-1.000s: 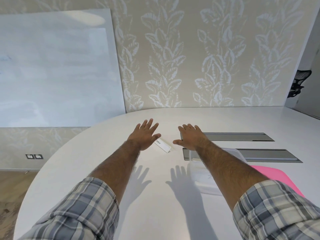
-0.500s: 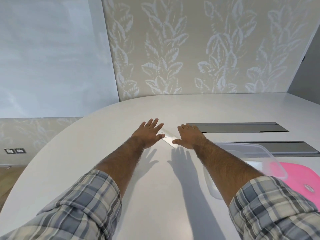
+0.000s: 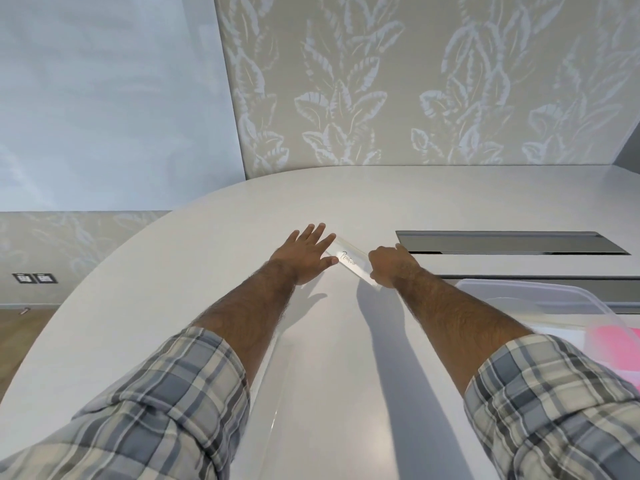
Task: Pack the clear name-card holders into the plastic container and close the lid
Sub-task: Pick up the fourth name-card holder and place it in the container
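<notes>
The left hand [image 3: 304,256] lies spread and flat, its thumb and forefinger touching the left end of a clear name-card holder [image 3: 349,259], while the right hand [image 3: 389,268] is curled at the holder's right end, fingers bent round it; whether that hand has truly closed on it or only presses against it I cannot tell. The holder itself lies between the two hands on the white tabletop [image 3: 329,358], a handwritten card inside it, and it appears to rest on the surface rather than be lifted. To the right of the holder, and nearer the person, stands the plastic container [image 3: 588,303], open, with the pink lid [image 3: 620,348] showing through its wall on its far right side. Beyond the holder's right end, two dark slots [image 3: 502,242] are set into the tabletop. The risk, as I judge it, is that smooth clear plastic pinched only at its ends could slip or twist loose on the way to the container, or slide off along the glossy surface if pushed rather than gripped. Counted: one holder in view, one container, one lid, two hands, two slots.
</notes>
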Demonstrator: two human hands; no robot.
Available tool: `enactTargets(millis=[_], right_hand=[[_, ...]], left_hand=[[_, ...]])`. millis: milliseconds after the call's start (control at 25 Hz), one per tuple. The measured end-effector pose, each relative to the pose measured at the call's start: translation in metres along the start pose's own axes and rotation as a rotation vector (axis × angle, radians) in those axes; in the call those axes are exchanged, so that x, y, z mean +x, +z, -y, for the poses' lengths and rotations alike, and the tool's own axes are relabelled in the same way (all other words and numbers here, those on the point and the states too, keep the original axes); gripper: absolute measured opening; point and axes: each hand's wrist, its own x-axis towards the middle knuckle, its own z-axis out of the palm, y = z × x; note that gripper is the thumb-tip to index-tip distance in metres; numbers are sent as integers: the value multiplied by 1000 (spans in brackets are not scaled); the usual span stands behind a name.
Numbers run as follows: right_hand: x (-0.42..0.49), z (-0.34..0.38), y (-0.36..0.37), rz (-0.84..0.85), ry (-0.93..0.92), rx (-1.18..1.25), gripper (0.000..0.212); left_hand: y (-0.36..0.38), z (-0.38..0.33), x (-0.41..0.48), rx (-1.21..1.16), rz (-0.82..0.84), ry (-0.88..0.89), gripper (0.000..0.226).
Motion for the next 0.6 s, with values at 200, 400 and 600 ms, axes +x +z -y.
enactTargets(millis=[200, 400, 600], right_hand=[[12, 8, 5, -33, 10, 13, 33], [13, 4, 7, -67, -57, 21, 46], [8, -4, 9, -61, -100, 112, 59]], left_hand=[[8, 12, 2, 8, 12, 3, 70], [12, 17, 2, 8, 17, 8, 73], [13, 11, 4, 10, 48, 25, 77]])
